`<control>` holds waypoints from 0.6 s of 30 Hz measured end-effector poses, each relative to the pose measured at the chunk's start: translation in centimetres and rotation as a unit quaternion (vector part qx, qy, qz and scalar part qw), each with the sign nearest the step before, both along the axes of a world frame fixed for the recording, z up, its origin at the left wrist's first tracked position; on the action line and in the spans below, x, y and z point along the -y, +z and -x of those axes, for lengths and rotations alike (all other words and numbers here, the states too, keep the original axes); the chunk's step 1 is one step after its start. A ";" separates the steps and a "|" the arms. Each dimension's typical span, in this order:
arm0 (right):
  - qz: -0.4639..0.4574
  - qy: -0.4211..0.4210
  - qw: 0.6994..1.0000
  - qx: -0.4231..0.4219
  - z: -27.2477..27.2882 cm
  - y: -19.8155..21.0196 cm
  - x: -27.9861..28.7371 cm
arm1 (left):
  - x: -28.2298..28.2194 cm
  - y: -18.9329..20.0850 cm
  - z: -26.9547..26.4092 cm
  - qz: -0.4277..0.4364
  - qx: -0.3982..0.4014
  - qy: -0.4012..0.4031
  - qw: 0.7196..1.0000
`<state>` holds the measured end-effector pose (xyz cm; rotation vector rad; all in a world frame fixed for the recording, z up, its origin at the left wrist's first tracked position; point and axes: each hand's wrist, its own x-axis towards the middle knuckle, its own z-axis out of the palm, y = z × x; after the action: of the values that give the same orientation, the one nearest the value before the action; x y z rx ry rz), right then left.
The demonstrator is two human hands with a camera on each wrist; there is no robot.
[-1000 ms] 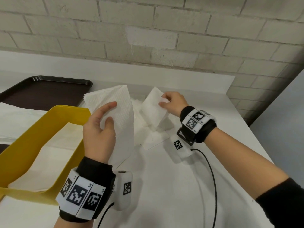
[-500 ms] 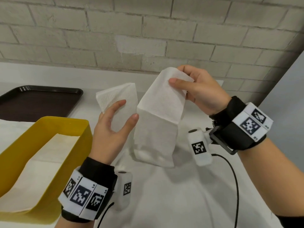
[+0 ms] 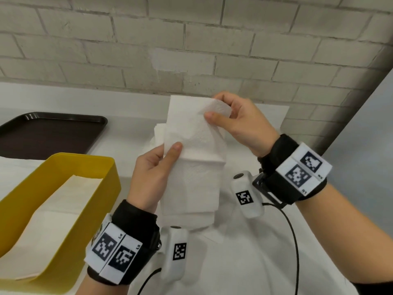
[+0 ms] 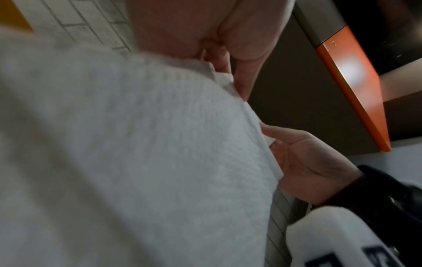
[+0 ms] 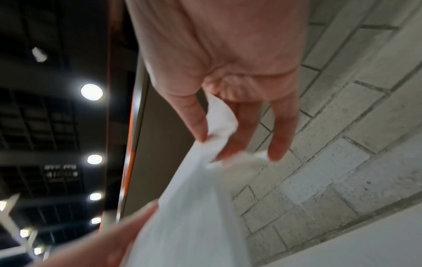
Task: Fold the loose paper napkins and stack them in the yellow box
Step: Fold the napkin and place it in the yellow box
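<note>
Above the white table point(image 3: 244, 262), I hold a white embossed paper napkin point(image 3: 197, 158) upright between both hands: my right hand point(image 3: 242, 122) pinches its top right corner between thumb and fingers, and my left hand point(image 3: 153, 177) pinches its left edge lower down, thumb on the front. Left of it, the yellow plastic box point(image 3: 106, 188) stands with a flat napkin inside and open tabletop between the two; behind it a dark brown tray point(image 3: 53, 133) lies near the brick wall. My left wristband's tags read L4 and L5.
</note>
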<state>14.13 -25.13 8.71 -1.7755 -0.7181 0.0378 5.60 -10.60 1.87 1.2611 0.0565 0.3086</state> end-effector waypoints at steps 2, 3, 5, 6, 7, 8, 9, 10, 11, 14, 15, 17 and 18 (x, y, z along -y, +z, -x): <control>-0.003 -0.082 0.996 0.021 0.1 -1.0 -0.4 | -0.2 0.1 -0.3 0.011 0.021 0.037 0.999; -0.001 -0.107 0.994 0.014 0.2 -1.5 -0.5 | -0.4 0.1 -0.4 0.016 0.027 0.051 0.998; 0.021 -0.100 0.994 -0.034 0.5 -2.5 -0.8 | -0.8 0.1 -0.6 0.020 0.034 0.064 0.997; 0.034 -0.079 0.995 -0.054 0.7 -2.9 -1.0 | -0.8 0.1 -0.6 0.021 0.036 0.066 0.997; 0.037 -0.060 0.995 -0.065 1.0 -3.2 -1.2 | -0.9 0.0 -0.6 0.020 0.036 0.068 0.997; 0.030 -0.050 0.996 -0.069 1.2 -3.4 -1.5 | -0.9 0.0 -0.6 0.017 0.037 0.068 0.997; 0.018 -0.048 0.996 -0.067 1.4 -3.5 -1.7 | -0.8 -0.1 -0.6 0.013 0.039 0.068 0.997; 0.003 -0.052 0.996 -0.067 1.5 -3.5 -1.8 | -0.8 -0.1 -0.5 0.010 0.041 0.069 0.997; -0.014 -0.056 0.996 -0.069 1.6 -3.6 -1.9 | -0.8 -0.2 -0.5 0.007 0.044 0.071 0.997; -0.030 -0.072 0.996 -0.053 1.6 -3.6 -2.0 | -1.0 -0.3 -0.3 -0.005 0.055 0.081 0.995; -0.021 -0.078 0.996 -0.041 1.6 -3.6 -2.0 | -1.1 -0.2 -0.3 -0.004 0.059 0.084 0.995; -0.010 -0.088 0.996 -0.027 1.6 -3.7 -1.9 | -1.3 -0.1 -0.3 0.000 0.065 0.087 0.994; -0.005 -0.090 0.996 -0.021 1.5 -3.7 -1.8 | -1.4 0.0 -0.2 0.003 0.068 0.089 0.994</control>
<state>12.58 -23.31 5.00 -1.8172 -0.5247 -0.0494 5.84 -9.22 1.88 1.2291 0.0532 0.5463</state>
